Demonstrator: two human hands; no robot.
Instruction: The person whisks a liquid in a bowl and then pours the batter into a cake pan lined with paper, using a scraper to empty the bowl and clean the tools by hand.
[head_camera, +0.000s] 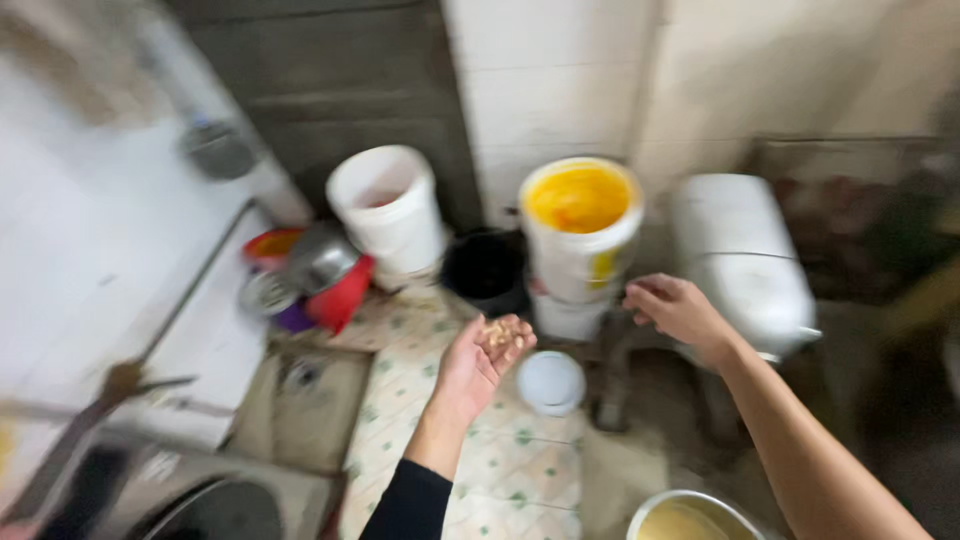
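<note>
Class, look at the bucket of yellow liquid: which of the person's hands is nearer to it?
The right hand. It hovers just beside the yellow-filled bucket, at its lower right. The left hand, cupping small pale bits, sits lower and further left, apart from it.

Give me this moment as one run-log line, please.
left hand: open, palm up, small pale bits | right hand: empty, near yellow-filled bucket
</note>
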